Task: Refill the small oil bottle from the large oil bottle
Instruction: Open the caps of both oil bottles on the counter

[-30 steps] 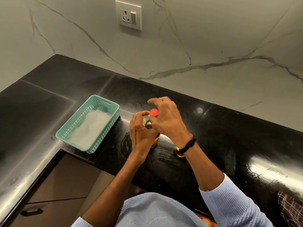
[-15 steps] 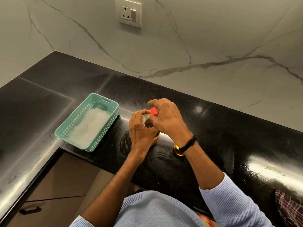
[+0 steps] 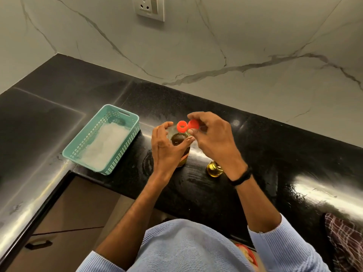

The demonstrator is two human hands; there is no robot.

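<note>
The large oil bottle stands upright on the black counter, with dark golden oil inside and a red open neck ring at its top. My left hand is wrapped around its shoulder. My right hand pinches the red cap, which sits just right of the neck, off the bottle. The small oil bottle, a round glass flask of yellow oil, stands on the counter under my right wrist, partly hidden by it.
A teal plastic basket with a white cloth inside lies to the left of the bottles. The marble wall with a socket rises behind. A checked cloth lies at the right edge. Cabinet drawers sit below the counter's front edge.
The red cap has come off the large bottle: my right hand lifted it to the right, exposing the open red neck. My left hand still holds the bottle.
</note>
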